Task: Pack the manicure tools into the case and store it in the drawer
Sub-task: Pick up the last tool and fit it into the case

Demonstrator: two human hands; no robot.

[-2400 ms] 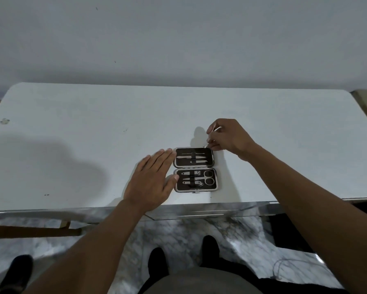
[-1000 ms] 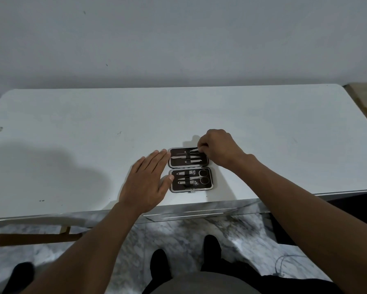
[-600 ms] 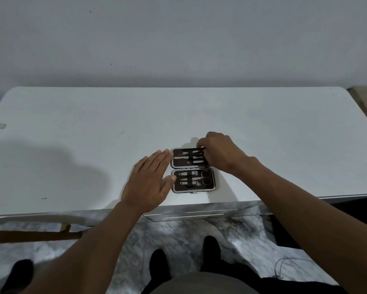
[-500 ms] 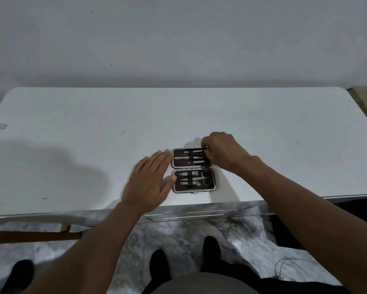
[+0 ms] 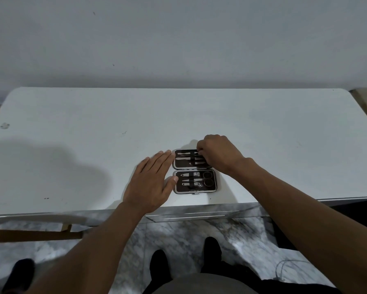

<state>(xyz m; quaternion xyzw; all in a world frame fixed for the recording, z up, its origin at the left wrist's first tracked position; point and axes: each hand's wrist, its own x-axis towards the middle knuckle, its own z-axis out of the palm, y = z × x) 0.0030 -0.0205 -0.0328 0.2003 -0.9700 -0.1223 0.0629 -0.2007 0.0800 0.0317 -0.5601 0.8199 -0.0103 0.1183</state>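
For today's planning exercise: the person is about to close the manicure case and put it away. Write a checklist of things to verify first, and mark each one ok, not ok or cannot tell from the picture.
1. Case lies open and flat on the table: ok.
2. Near half holds its tools, scissors included, under the strap: ok.
3. Top tool in the far half fully seated: cannot tell; the right hand covers its end.
4. Right hand clear of the case for closing: not ok; its fingertips are on the far half.
5. Left hand steadying the case: ok; it rests flat at the left edge.
6. Drawer open to receive the case: not ok; it looks shut.
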